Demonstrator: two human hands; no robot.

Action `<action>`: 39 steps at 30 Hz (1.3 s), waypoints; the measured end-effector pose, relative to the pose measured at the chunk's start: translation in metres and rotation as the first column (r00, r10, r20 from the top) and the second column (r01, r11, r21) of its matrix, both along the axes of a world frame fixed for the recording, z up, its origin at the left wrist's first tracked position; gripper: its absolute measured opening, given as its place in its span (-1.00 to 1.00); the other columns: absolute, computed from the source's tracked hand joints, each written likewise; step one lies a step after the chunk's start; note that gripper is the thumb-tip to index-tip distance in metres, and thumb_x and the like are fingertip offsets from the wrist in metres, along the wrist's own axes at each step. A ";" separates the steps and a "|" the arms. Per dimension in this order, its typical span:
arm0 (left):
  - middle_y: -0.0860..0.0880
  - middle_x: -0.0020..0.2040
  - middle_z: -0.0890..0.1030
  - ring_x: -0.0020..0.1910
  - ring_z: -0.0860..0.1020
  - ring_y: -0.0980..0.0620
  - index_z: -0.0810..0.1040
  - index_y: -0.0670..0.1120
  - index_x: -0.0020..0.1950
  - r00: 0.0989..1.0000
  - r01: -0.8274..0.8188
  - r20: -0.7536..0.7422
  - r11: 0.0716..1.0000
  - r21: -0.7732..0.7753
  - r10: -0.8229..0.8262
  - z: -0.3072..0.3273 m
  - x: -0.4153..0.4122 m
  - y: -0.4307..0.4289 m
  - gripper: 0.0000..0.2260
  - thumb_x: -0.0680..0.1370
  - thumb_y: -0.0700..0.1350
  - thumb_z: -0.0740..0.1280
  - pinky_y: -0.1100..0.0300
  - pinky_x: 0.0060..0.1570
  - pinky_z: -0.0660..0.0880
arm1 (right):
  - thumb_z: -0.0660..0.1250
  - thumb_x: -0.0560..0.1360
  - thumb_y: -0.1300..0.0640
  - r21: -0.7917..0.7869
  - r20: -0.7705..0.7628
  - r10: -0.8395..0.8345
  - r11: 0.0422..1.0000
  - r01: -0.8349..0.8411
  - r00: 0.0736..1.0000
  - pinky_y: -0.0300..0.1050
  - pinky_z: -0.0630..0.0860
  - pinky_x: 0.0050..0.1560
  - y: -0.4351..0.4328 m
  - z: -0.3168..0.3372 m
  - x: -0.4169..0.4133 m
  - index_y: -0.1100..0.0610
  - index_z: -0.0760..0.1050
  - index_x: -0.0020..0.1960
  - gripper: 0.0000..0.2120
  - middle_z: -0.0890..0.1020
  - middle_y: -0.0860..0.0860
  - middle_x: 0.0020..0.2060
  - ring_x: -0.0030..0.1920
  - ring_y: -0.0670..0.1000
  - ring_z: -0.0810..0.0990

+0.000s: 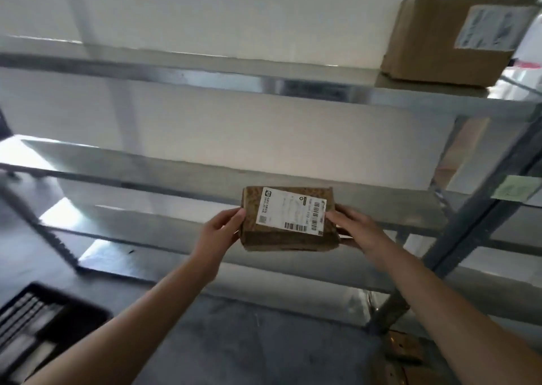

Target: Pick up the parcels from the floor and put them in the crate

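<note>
A small brown cardboard parcel [289, 236] with a white barcode label on top is held in the air in front of a metal shelf rack. My left hand [218, 230] grips its left end and my right hand [356, 227] grips its right end. Both arms reach forward from the bottom of the view. A dark slatted crate [38, 323] sits on the floor at the lower left, partly cut off by the frame edge; pale flat things lie inside it, too blurred to name.
The metal rack [264, 179] has several bare shelves across the view. A large cardboard box [451, 38] stands on its upper shelf at the right. More brown cardboard [404, 355] lies on the grey floor at the lower right by the rack's post.
</note>
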State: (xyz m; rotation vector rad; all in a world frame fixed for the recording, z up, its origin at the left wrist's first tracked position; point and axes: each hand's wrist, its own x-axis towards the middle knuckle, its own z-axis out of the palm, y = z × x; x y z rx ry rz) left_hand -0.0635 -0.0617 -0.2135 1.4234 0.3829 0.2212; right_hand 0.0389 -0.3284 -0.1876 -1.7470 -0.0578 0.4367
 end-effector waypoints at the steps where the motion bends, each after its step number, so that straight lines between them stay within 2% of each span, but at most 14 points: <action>1: -0.11 0.04 0.70 0.07 0.66 -0.06 0.63 -0.12 0.17 0.999 -0.053 -0.008 0.999 -0.010 0.053 -0.005 -0.023 0.028 -0.77 0.59 -0.05 0.35 0.07 0.11 0.59 | 0.45 0.49 0.05 -0.008 -0.007 0.038 0.999 -0.038 0.999 0.01 0.59 0.15 0.036 -0.003 -0.008 0.09 0.48 0.37 -0.53 0.69 0.05 0.08 0.05 0.02 0.68; 3: -0.08 0.02 0.71 0.05 0.67 -0.03 0.63 -0.10 0.17 0.987 -0.157 -0.033 0.987 -0.019 0.157 -0.017 -0.071 0.082 -0.76 0.57 -0.01 0.37 0.15 0.05 0.61 | 0.46 0.47 0.02 -0.043 0.003 0.116 0.992 -0.116 0.993 0.01 0.59 0.14 0.108 -0.006 -0.027 0.11 0.51 0.29 -0.57 0.67 0.06 0.09 0.07 0.02 0.66; 7: -0.01 0.03 0.70 0.06 0.66 0.00 0.63 0.02 0.14 0.917 -0.390 -0.078 0.920 0.041 0.392 -0.046 -0.173 0.173 -0.72 0.50 0.11 0.43 0.12 0.04 0.59 | 0.49 0.44 0.02 -0.066 0.046 0.315 0.948 -0.312 0.948 -0.10 0.57 -0.05 0.248 -0.015 -0.078 0.09 0.52 0.06 -0.73 0.66 0.03 0.00 -0.01 -0.01 0.64; 9: 0.04 0.02 0.69 0.06 0.65 0.00 0.62 0.08 0.10 0.842 -0.522 -0.100 0.848 0.096 0.530 -0.061 -0.217 0.205 -0.76 0.49 0.13 0.44 0.08 0.04 0.58 | 0.47 0.46 0.09 -0.091 0.041 0.431 0.900 -0.426 0.901 -0.10 0.57 -0.10 0.306 -0.026 -0.108 0.17 0.50 0.08 -0.72 0.64 0.05 -0.01 -0.05 0.00 0.64; 12: 0.04 -0.01 0.70 0.04 0.65 -0.02 0.63 0.05 0.06 0.733 -0.667 -0.115 0.742 0.074 0.671 -0.078 -0.264 0.236 -0.83 0.52 0.07 0.41 0.03 0.06 0.59 | 0.44 0.50 0.12 -0.121 0.029 0.541 0.836 -0.535 0.840 0.04 0.56 0.00 0.377 -0.043 -0.147 0.19 0.46 0.11 -0.74 0.63 0.11 0.01 0.00 0.08 0.63; 16: 0.00 -0.02 0.71 -0.01 0.65 0.00 0.63 -0.01 0.03 0.624 -0.768 -0.160 0.638 0.060 0.765 -0.092 -0.298 0.261 -0.87 0.56 0.01 0.38 0.02 0.02 0.58 | 0.41 0.52 0.10 -0.149 0.022 0.634 0.766 -0.625 0.773 -0.11 0.49 -0.20 0.445 -0.059 -0.168 0.15 0.46 0.14 -0.75 0.63 0.08 -0.01 -0.07 0.04 0.62; 20: -0.03 0.02 0.70 -0.03 0.64 0.02 0.63 -0.06 0.12 0.531 -0.830 -0.183 0.551 0.081 0.827 -0.100 -0.304 0.293 -0.80 0.57 0.00 0.37 0.14 -0.04 0.58 | 0.40 0.53 0.12 -0.134 -0.025 0.714 0.691 -0.710 0.700 -0.16 0.51 -0.30 0.503 -0.074 -0.162 0.10 0.46 0.12 -0.79 0.63 0.04 -0.01 -0.12 -0.03 0.65; 22: -0.05 0.05 0.69 0.02 0.65 0.01 0.62 -0.07 0.12 0.490 -0.856 -0.211 0.512 0.064 0.846 -0.104 -0.300 0.313 -0.81 0.57 -0.01 0.37 0.10 0.03 0.59 | 0.39 0.53 0.14 -0.113 -0.077 0.763 0.633 -0.766 0.642 -0.13 0.53 -0.34 0.530 -0.081 -0.155 0.03 0.45 0.12 -0.79 0.63 -0.04 -0.02 -0.16 -0.09 0.65; 25: -0.05 0.01 0.70 0.02 0.66 -0.01 0.62 -0.07 0.08 0.454 -0.880 -0.231 0.473 0.034 0.861 -0.106 -0.284 0.346 -0.87 0.59 -0.07 0.35 0.08 0.06 0.57 | 0.39 0.51 0.18 -0.069 -0.127 0.801 0.581 -0.811 0.585 0.16 0.60 -0.12 0.572 -0.092 -0.135 -0.07 0.45 0.09 -0.77 0.65 -0.11 -0.06 -0.14 -0.05 0.67; 27: -0.09 0.03 0.69 0.04 0.64 -0.05 0.60 -0.13 0.11 0.425 -0.899 -0.230 0.438 0.011 0.876 -0.103 -0.268 0.370 -0.86 0.60 -0.12 0.34 0.06 0.10 0.56 | 0.39 0.50 0.21 -0.044 -0.142 0.819 0.556 -0.830 0.556 0.24 0.60 -0.03 0.602 -0.094 -0.117 -0.09 0.47 0.04 -0.76 0.66 -0.10 -0.08 -0.09 0.02 0.68; 29: -0.15 0.10 0.67 0.09 0.63 -0.09 0.57 -0.17 0.17 0.397 -0.913 -0.233 0.408 -0.002 0.888 -0.097 -0.251 0.392 -0.82 0.60 -0.14 0.33 0.01 0.16 0.56 | 0.39 0.50 0.21 -0.047 -0.144 0.836 0.528 -0.848 0.529 0.23 0.63 -0.03 0.633 -0.092 -0.099 -0.11 0.46 0.01 -0.75 0.65 -0.08 -0.06 -0.04 0.05 0.67; 31: -0.15 0.10 0.67 0.08 0.64 -0.06 0.56 -0.20 0.20 0.375 -0.925 -0.242 0.380 -0.028 0.895 -0.092 -0.236 0.413 -0.79 0.60 -0.16 0.33 0.04 0.14 0.58 | 0.39 0.50 0.21 -0.054 -0.129 0.852 0.505 -0.861 0.508 0.19 0.64 -0.04 0.664 -0.091 -0.083 -0.13 0.46 0.00 -0.75 0.62 -0.07 -0.03 -0.02 0.05 0.66; 35: -0.17 0.13 0.65 0.12 0.63 -0.09 0.52 -0.24 0.26 0.286 -0.957 -0.244 0.289 -0.025 0.927 -0.093 -0.215 0.451 -0.72 0.60 -0.15 0.33 0.02 0.19 0.55 | 0.38 0.52 0.17 -0.046 -0.080 0.894 0.438 -0.898 0.440 0.02 0.65 -0.13 0.714 -0.088 -0.064 -0.17 0.44 0.06 -0.74 0.62 -0.05 0.02 -0.01 0.01 0.66; 39: -0.16 0.13 0.65 0.14 0.61 -0.12 0.55 -0.22 0.23 0.222 -0.972 -0.260 0.233 0.012 0.940 -0.099 -0.210 0.479 -0.74 0.60 -0.12 0.34 -0.03 0.23 0.53 | 0.36 0.53 0.18 -0.020 -0.091 0.914 0.394 -0.919 0.394 0.05 0.65 -0.04 0.749 -0.094 -0.061 -0.10 0.44 0.15 -0.73 0.63 -0.07 0.01 0.01 0.02 0.66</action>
